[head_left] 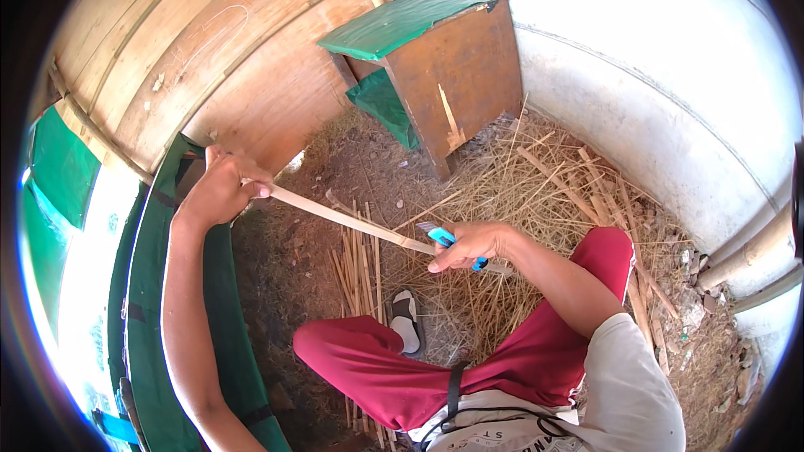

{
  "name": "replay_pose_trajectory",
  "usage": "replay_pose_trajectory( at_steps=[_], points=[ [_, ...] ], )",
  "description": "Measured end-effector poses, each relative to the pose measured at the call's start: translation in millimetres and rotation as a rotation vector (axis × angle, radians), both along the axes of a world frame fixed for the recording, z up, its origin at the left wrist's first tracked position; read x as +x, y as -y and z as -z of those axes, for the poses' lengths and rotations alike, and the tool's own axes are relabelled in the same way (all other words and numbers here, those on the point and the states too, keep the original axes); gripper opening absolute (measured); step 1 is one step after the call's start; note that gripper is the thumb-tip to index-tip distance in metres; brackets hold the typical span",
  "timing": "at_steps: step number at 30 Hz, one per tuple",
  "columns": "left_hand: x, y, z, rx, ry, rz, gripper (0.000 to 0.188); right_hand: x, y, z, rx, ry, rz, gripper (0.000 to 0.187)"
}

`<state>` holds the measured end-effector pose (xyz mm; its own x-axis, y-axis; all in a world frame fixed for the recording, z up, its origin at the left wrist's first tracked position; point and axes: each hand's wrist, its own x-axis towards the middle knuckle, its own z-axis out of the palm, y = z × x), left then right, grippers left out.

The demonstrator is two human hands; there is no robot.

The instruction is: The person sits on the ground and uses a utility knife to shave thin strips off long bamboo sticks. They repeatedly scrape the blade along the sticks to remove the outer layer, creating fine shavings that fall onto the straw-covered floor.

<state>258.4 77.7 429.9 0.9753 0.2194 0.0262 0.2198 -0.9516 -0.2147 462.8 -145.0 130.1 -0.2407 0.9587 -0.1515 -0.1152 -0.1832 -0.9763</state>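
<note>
A long, pale bamboo strip (343,218) stretches across in front of me, sloping down from left to right. My left hand (219,190) pinches its far-left end between thumb and fingers. In my closed right hand (471,245) is a blue utility knife (441,236), its blade sticking out toward the upper left. The strip also passes through that hand, under the knife, and its short end shows beyond the fingers. Whether the blade touches the strip, I cannot tell.
A brown wooden cabinet (456,75) with a green cover stands ahead against a white wall (636,50). Straw-like shavings (502,192) and several loose slats cover the ground to the right. Cut bamboo strips (360,259) lie near my foot. Green sheeting (230,326) edges the left side.
</note>
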Motion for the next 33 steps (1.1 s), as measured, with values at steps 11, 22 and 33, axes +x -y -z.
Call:
replay_pose_trajectory(
  at_steps=[11, 22, 33],
  points=[
    [3.6, 8.0, -8.9, 0.125, -0.025, -0.108, 0.011, -16.8, 30.3, -25.6, -0.032, 0.46, 0.157, 0.04],
    [47.1, 26.7, 3.9, 0.282, 0.014, 0.116, 0.006, -172.4, 197.4, 46.8, -0.306, 0.777, -0.001, 0.051],
    [119.8, 67.0, 44.4, 0.445, -0.108, 0.262, 0.004, -190.7, 247.3, 32.0, 0.132, 0.769, 1.27, 0.007]
  ],
)
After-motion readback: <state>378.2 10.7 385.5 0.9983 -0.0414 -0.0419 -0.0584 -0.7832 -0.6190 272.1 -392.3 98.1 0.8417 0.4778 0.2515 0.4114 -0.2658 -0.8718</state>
